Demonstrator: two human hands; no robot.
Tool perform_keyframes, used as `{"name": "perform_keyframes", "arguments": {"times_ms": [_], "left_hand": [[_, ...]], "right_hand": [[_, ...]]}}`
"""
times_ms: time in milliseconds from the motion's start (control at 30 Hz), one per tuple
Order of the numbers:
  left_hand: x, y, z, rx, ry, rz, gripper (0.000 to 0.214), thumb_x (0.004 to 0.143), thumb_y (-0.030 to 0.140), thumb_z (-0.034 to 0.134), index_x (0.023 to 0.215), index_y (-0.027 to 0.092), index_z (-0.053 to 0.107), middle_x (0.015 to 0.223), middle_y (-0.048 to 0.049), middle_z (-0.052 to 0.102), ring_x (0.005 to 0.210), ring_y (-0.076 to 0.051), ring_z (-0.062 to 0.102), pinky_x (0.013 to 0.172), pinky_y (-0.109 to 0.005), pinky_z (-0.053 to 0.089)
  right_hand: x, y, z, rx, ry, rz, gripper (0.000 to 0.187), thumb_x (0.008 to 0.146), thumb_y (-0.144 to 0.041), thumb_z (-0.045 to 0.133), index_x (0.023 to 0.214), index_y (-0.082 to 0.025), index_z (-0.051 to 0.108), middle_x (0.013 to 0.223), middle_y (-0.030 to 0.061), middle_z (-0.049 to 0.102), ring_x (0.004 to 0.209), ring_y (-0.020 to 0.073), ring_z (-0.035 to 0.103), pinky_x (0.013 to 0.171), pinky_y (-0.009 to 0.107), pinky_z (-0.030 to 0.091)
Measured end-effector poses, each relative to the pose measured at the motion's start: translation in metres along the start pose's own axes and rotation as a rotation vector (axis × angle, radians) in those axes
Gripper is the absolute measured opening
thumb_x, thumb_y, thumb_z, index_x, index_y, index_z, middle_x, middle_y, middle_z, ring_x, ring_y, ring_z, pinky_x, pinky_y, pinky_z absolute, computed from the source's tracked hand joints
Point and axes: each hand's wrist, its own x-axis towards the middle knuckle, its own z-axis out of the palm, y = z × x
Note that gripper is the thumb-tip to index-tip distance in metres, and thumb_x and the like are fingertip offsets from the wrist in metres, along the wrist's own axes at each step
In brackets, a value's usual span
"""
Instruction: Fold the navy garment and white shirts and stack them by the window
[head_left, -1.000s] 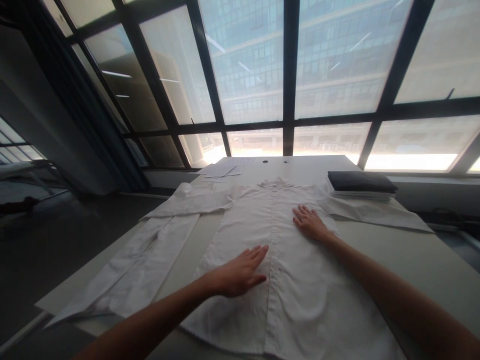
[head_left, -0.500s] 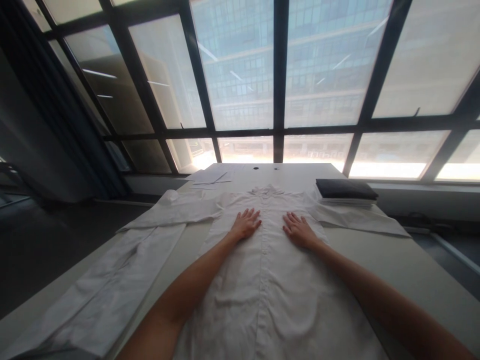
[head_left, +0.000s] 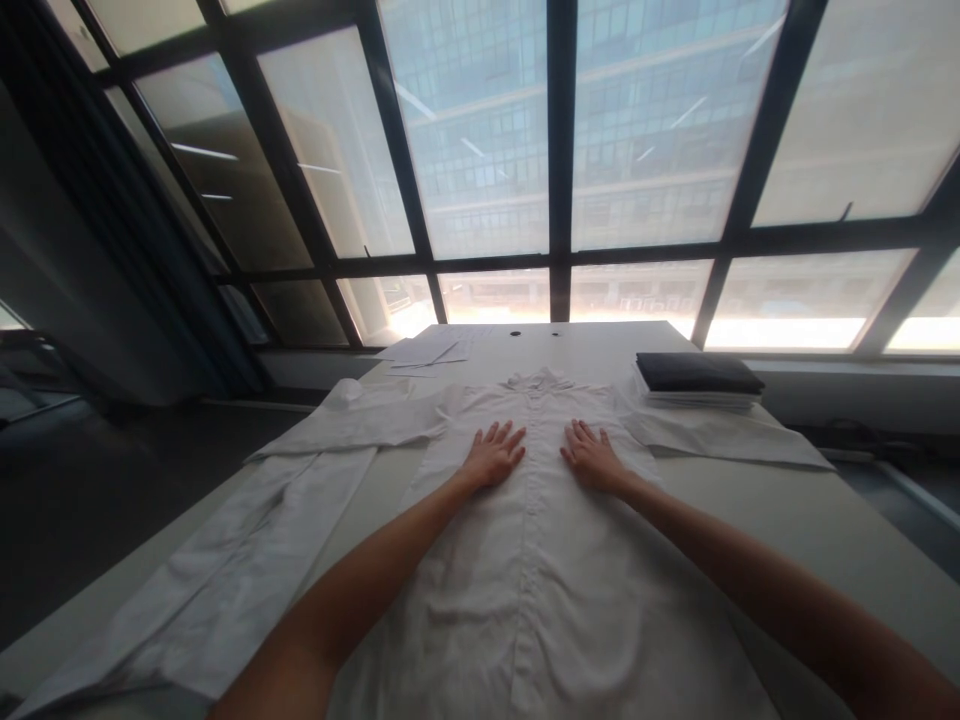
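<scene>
A white long-sleeved shirt (head_left: 529,560) lies face up along the table, its collar at the far end and its button front running down the middle. Both sleeves reach out sideways. My left hand (head_left: 495,455) rests flat on the chest, left of the button line, with fingers spread. Across that line my right hand (head_left: 591,455) also presses flat on the cloth, fingers stretched forward. Neither hand grasps anything. Wrinkles cross the lower part of the shirt, between my forearms.
Another white garment (head_left: 217,560) lies along the left side of the table (head_left: 847,560). Paper sheets (head_left: 427,350) sit at the far left. A folded dark cloth (head_left: 697,372) tops a white stack at the far right, by the right sleeve. Large windows stand behind.
Both hands stay flat on the shirt, with my right hand shifted slightly inward and its fingers a little straighter. The view has tilted slightly.
</scene>
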Motion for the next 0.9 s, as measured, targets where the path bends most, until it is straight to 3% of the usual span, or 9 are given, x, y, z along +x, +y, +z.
{"name": "perform_keyframes", "arguments": {"times_ms": [133,367,533,700,800,900], "left_hand": [[-0.002,0.0,0.004,0.01,0.035,-0.006,0.062,0.103,0.058,0.02,0.16,0.034,0.027,0.169,-0.004,0.018,0.155,-0.033,0.014,0.121,-0.06,0.012],[0.006,-0.005,0.0,-0.024,-0.061,-0.002,0.066,0.102,0.06,0.02,0.161,0.032,0.021,0.17,-0.0049,0.012,0.155,-0.034,0.008,0.12,-0.062,0.01],[0.045,0.002,-0.005,-0.052,-0.038,0.014,0.071,0.101,0.058,0.024,0.163,0.024,0.014,0.17,-0.0086,0.011,0.156,-0.032,0.007,0.12,-0.061,0.013],[0.091,0.009,-0.001,-0.078,-0.004,0.023,0.07,0.102,0.058,0.02,0.162,0.024,0.019,0.169,-0.0071,0.017,0.155,-0.032,0.012,0.122,-0.059,0.012],[0.11,-0.004,0.0,-0.068,0.002,-0.031,0.068,0.102,0.056,0.019,0.161,0.023,0.022,0.169,-0.0067,0.017,0.154,-0.033,0.014,0.122,-0.058,0.012],[0.123,-0.031,-0.002,-0.039,0.008,-0.118,0.067,0.103,0.054,0.019,0.16,0.022,0.025,0.169,-0.0083,0.017,0.154,-0.032,0.015,0.122,-0.056,0.013]], "right_hand": [[0.033,0.002,-0.004,0.027,-0.005,-0.006,0.064,0.104,-0.047,0.023,0.157,-0.011,0.033,0.166,0.0172,0.022,0.154,0.0276,0.017,0.121,0.055,0.015],[0.068,0.046,-0.007,-0.058,0.046,0.267,0.063,0.103,-0.042,0.027,0.154,-0.006,0.037,0.162,0.0205,0.032,0.15,0.0292,0.027,0.12,0.048,0.021],[0.068,0.05,-0.003,-0.055,0.08,0.267,0.063,0.103,-0.041,0.027,0.155,-0.007,0.036,0.163,0.0194,0.031,0.151,0.0296,0.025,0.12,0.048,0.019],[0.065,0.048,-0.005,-0.061,0.085,0.268,0.062,0.103,-0.041,0.026,0.155,-0.008,0.036,0.163,0.0195,0.031,0.151,0.0286,0.025,0.121,0.047,0.017],[0.066,0.049,-0.005,-0.053,0.066,0.276,0.063,0.103,-0.041,0.026,0.156,-0.008,0.035,0.163,0.0191,0.03,0.151,0.0287,0.025,0.121,0.048,0.017],[0.068,0.05,-0.004,-0.044,0.061,0.278,0.064,0.103,-0.042,0.026,0.156,-0.007,0.034,0.164,0.0194,0.029,0.151,0.029,0.024,0.121,0.049,0.017]]}}
